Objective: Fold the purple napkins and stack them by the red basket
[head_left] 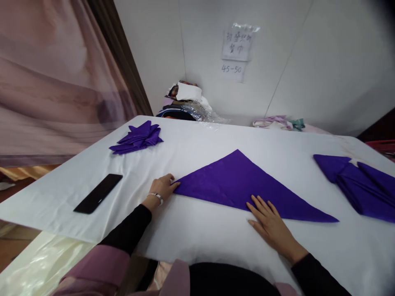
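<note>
A purple cloth napkin (228, 181), folded into a wide triangle, lies on the white-covered table (197, 234) in front of me. Its peak points away and its long straight edge faces me. At its left corner, my left hand (162, 186) pinches the cloth between thumb and fingers; a bracelet circles that wrist. My right hand (271, 226) lies flat with fingers spread, its fingertips on the napkin near the middle of the long edge.
A bundle of folded purple cloth (138, 138) sits at the far left. More purple cloths (364, 185) lie at the right. A black phone-like slab (99, 194) rests left of my arm. Piled fabrics (187, 98) stand behind the table, below wall signs (237, 45).
</note>
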The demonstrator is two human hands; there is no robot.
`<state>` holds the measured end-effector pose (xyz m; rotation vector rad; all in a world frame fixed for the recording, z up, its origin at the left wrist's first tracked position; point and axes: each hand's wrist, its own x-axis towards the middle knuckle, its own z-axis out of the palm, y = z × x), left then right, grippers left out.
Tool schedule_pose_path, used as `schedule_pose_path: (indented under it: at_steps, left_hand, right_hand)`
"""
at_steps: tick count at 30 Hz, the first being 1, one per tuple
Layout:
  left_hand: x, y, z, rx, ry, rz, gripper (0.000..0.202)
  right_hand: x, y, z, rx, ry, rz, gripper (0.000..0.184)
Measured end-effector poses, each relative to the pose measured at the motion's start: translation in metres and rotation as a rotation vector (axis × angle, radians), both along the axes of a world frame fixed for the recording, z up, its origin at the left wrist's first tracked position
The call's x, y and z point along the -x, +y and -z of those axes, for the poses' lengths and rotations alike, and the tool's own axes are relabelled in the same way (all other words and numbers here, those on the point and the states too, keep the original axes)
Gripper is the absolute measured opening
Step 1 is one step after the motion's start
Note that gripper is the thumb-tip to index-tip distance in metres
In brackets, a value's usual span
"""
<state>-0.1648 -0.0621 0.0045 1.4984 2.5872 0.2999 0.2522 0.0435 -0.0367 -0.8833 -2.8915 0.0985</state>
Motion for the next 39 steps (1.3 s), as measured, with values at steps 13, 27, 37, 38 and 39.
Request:
schedule_pose_path:
  at_steps: [13,27,37,38,39]
  left_hand:
    - [0.009,-0.024,-0.015,0.098,-0.161,-0.042,0.02]
    - [-0.029,-0.083,-0.079,0.056,-1.074,-0.036,0.044]
    - [-0.091,-0.035,-0.115,-0.053,-1.277,0.144,0.032]
    - [-0.097,-0.03,-0.116,-0.064,-1.29,0.171,0.032]
    - [-0.102,-0.024,-0.117,-0.08,-1.293,0.196,0.031]
  right_hand:
    - [0.011,0.01,-0.013,0.166,-0.005,-0.053,0.054]
    - [0.08,-0.016,-0.051,0.364,0.12,-0.257,0.076]
    - [0.164,-0.096,-0.073,0.706,0.685,-0.201,0.103]
    - [0.168,-0.097,-0.074,0.764,0.78,-0.174,0.1]
    - [0.17,-0.096,-0.075,0.83,0.874,-0.141,0.095]
